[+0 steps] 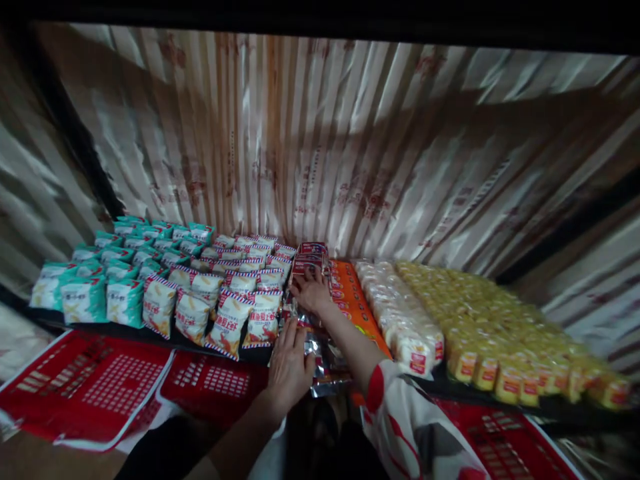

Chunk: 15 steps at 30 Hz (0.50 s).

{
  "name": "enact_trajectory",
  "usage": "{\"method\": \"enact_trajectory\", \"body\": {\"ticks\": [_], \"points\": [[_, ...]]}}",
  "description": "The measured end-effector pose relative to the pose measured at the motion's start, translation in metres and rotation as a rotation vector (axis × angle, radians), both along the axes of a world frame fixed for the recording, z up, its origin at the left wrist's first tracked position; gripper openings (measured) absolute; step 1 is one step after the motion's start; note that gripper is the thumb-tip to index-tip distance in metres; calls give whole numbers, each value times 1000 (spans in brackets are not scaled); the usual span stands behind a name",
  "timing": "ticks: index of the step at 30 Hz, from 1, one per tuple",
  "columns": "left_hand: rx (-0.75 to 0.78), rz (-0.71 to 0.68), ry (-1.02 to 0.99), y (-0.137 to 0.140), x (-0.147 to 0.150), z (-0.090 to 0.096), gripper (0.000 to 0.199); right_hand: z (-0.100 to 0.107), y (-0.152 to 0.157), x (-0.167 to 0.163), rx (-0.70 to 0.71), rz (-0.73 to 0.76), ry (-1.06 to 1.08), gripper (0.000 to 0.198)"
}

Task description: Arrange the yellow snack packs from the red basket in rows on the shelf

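Note:
A column of small dark red packets (311, 251) runs front to back on the shelf between white snack bags and flat orange packs. My right hand (313, 293) lies on this column, fingers stretched forward over the packets. Nearer to me, my left hand (291, 365) rests flat at the column's left side, fingers extended, beside silvery shiny wrappers (327, 387) at the front. Neither hand is closed round a packet. White bags with red print and striped edges (233, 320) stand just left of my left hand. Orange packs (350, 293) lie along my right forearm.
Teal-and-white bags (83, 297) fill the left end. Clear-wrapped white items (405, 320) and rows of yellow packs (500, 333) stand at right. Red perforated baskets (120, 373) sit below the shelf's front edge. A printed plastic sheet (320, 133) hangs behind; a dark beam crosses overhead.

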<state>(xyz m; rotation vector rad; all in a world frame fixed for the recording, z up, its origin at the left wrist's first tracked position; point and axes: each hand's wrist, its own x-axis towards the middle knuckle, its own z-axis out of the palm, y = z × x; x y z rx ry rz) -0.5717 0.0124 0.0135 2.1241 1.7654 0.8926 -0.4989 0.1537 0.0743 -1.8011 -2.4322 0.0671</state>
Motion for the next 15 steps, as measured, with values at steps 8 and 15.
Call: {"method": "enact_trajectory", "body": {"ticks": [8,15], "points": [[29,20,-38,-2,1,2,48,-5,17,-4,51,-19,-3,56],[92,-14,-36,1,-2,0,45,-15,31,-7,-26,-14,45,53]]}}
